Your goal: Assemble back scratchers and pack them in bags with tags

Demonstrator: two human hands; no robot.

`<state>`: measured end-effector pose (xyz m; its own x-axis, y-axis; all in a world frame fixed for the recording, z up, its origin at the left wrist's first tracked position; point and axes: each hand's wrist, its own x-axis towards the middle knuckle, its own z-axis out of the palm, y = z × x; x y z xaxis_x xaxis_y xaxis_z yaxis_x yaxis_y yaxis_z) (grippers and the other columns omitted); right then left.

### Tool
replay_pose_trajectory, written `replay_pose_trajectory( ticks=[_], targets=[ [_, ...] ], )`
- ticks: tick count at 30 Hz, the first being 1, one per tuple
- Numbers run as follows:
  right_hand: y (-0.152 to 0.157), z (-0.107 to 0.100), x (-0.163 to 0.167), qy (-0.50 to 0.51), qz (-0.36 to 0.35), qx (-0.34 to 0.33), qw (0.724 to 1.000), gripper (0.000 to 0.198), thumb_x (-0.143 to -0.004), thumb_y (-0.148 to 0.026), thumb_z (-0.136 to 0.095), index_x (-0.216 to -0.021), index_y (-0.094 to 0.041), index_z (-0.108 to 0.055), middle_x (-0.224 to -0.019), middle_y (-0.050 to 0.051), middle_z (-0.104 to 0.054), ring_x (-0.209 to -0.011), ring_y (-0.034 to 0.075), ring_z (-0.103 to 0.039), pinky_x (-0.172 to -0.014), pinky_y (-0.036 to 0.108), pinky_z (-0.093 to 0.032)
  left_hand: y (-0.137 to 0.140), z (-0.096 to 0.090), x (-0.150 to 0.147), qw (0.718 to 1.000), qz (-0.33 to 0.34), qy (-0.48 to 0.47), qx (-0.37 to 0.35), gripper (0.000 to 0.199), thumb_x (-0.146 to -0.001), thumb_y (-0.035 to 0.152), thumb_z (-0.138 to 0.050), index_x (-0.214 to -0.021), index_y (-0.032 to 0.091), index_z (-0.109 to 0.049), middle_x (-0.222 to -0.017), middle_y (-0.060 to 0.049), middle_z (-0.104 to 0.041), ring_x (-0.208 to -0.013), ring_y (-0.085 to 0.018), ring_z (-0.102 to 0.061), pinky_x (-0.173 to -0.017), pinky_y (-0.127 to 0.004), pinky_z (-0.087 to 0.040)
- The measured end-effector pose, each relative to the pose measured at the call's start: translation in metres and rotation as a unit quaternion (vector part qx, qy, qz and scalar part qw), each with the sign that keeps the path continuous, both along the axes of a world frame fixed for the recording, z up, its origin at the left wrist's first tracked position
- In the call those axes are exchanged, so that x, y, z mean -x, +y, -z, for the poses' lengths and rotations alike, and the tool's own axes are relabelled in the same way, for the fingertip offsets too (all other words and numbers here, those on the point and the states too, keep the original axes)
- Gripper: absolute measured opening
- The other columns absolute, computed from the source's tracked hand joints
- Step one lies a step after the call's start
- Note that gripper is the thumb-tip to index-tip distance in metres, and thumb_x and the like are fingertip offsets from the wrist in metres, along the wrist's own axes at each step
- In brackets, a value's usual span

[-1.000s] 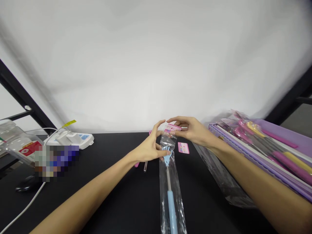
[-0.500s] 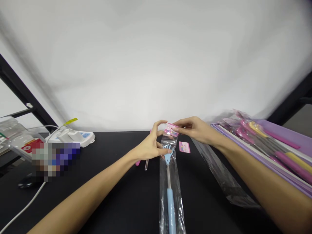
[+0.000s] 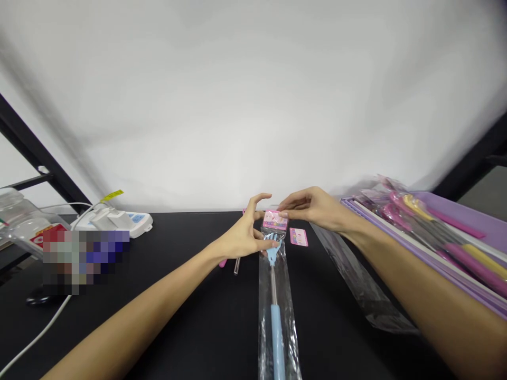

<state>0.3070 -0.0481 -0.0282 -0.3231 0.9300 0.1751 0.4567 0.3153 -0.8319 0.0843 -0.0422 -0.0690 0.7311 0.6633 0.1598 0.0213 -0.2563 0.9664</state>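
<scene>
A light blue back scratcher [image 3: 278, 332] with a metal rod lies inside a long clear plastic bag [image 3: 291, 316], its hand-shaped head toward the far end. My left hand [image 3: 250, 232] pinches the bag at that head, thumb on top, index finger raised off it. A pink printed card [image 3: 275, 219] sits at the bag's far end, seemingly under the film. At the top right corner of the card, my right hand [image 3: 307, 206] has its thumb and fingers closed on the bag's edge. Another pink card [image 3: 298, 237] lies flat to the right.
A lilac bin [image 3: 430, 200] on the right holds several bagged pink and yellow scratchers. An empty-looking clear bag [image 3: 368, 290] lies under my right forearm. A metal rod [image 3: 236, 266] lies left of the scratcher. A white power strip [image 3: 140, 224], cable and clear jar [image 3: 24, 221] stand left.
The pink card has moved slightly toward me and now lies straight across the bag's end. My right fingers have shifted from the card to its far corner. My left hand keeps its pinch.
</scene>
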Motion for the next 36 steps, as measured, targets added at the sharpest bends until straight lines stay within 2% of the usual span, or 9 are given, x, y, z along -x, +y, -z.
replay_pose_trajectory(
  ticks=[8, 13, 16, 19, 22, 27, 30, 33, 36],
  targets=[
    [0.001, 0.006, 0.004, 0.067, 0.022, 0.04, 0.997, 0.03, -0.069, -0.042, -0.078, -0.082, -0.017, -0.07, -0.08, 0.004, -0.07, -0.074, 0.018, -0.065, -0.075, 0.037, -0.053, -0.001, -0.001, 0.001, 1.0, -0.01, 0.015, -0.001, 0.096, -0.075, 0.022, -0.076, -0.145, 0.044, -0.015, -0.143, -0.019, -0.038, -0.055, -0.007, -0.065, -0.056, -0.026, -0.054],
    [-0.002, 0.001, 0.002, 0.043, -0.014, -0.005, 0.999, 0.028, -0.068, -0.043, -0.079, -0.081, -0.019, -0.072, -0.093, 0.005, -0.073, -0.099, 0.026, -0.065, -0.095, 0.043, -0.047, 0.0, 0.0, 0.001, 1.0, -0.018, 0.007, 0.016, 0.096, -0.075, 0.022, -0.077, -0.146, 0.041, -0.015, -0.136, -0.016, -0.047, -0.058, -0.01, -0.067, -0.06, -0.029, -0.056],
    [-0.006, -0.002, 0.002, 0.012, -0.062, 0.018, 0.998, 0.029, -0.075, -0.048, -0.073, -0.086, -0.02, -0.076, -0.111, 0.008, -0.072, -0.109, 0.028, -0.062, -0.099, 0.044, -0.045, 0.001, -0.001, 0.002, 0.999, -0.037, -0.007, 0.012, 0.094, -0.075, 0.022, -0.076, -0.145, 0.038, -0.015, -0.132, -0.016, -0.051, -0.057, -0.011, -0.067, -0.061, -0.031, -0.057],
    [-0.006, 0.0, 0.005, 0.012, -0.012, 0.008, 1.0, 0.035, -0.077, -0.053, -0.07, -0.08, -0.018, -0.072, -0.099, 0.009, -0.073, -0.093, 0.025, -0.067, -0.089, 0.041, -0.051, 0.002, -0.002, 0.002, 0.999, -0.044, -0.01, 0.011, 0.094, -0.075, 0.021, -0.077, -0.145, 0.036, -0.016, -0.129, -0.016, -0.053, -0.057, -0.012, -0.068, -0.062, -0.033, -0.057],
    [-0.003, 0.005, 0.007, 0.043, 0.041, -0.032, 0.998, 0.039, -0.067, -0.049, -0.08, -0.082, -0.02, -0.059, -0.08, 0.005, -0.071, -0.078, 0.022, -0.067, -0.078, 0.039, -0.053, 0.002, -0.001, 0.001, 0.999, -0.049, -0.008, 0.018, 0.093, -0.075, 0.022, -0.077, -0.145, 0.037, -0.018, -0.122, -0.014, -0.057, -0.058, -0.013, -0.069, -0.065, -0.035, -0.058],
    [-0.001, 0.009, 0.008, 0.052, 0.039, -0.028, 0.997, 0.055, -0.06, -0.043, -0.086, -0.089, -0.024, -0.044, -0.084, 0.001, -0.068, -0.08, 0.021, -0.067, -0.075, 0.036, -0.054, 0.005, 0.0, 0.0, 0.997, -0.061, -0.015, 0.036, 0.09, -0.074, 0.024, -0.079, -0.144, 0.033, -0.023, -0.105, -0.008, -0.062, -0.057, -0.013, -0.068, -0.066, -0.036, -0.058],
    [-0.005, 0.008, 0.011, 0.004, 0.045, 0.063, 0.997, 0.05, -0.07, -0.052, -0.078, -0.082, -0.023, -0.04, -0.087, 0.005, -0.069, -0.078, 0.021, -0.067, -0.071, 0.035, -0.054, 0.011, 0.0, 0.001, 0.993, -0.107, -0.045, 0.03, 0.084, -0.073, 0.023, -0.079, -0.141, 0.029, -0.03, -0.099, -0.006, -0.063, -0.059, -0.013, -0.067, -0.064, -0.034, -0.058],
    [-0.013, 0.005, 0.016, -0.018, -0.007, 0.187, 0.982, 0.046, -0.077, -0.055, -0.071, -0.078, -0.022, -0.039, -0.078, 0.005, -0.068, -0.071, 0.019, -0.066, -0.064, 0.032, -0.052, 0.019, -0.002, 0.002, 0.971, -0.215, -0.103, 0.011, 0.074, -0.072, 0.022, -0.078, -0.134, 0.027, -0.037, -0.104, -0.007, -0.062, -0.065, -0.013, -0.066, -0.061, -0.03, -0.058],
    [-0.022, 0.003, 0.021, -0.019, -0.038, 0.165, 0.985, 0.039, -0.076, -0.046, -0.074, -0.081, -0.022, -0.043, -0.067, -0.003, -0.059, -0.058, 0.012, -0.056, -0.054, 0.025, -0.044, 0.023, -0.006, 0.002, 0.931, -0.332, -0.15, -0.025, 0.061, -0.074, 0.023, -0.075, -0.125, 0.025, -0.042, -0.112, -0.008, -0.061, -0.072, -0.013, -0.067, -0.063, -0.028, -0.058]
  ],
)
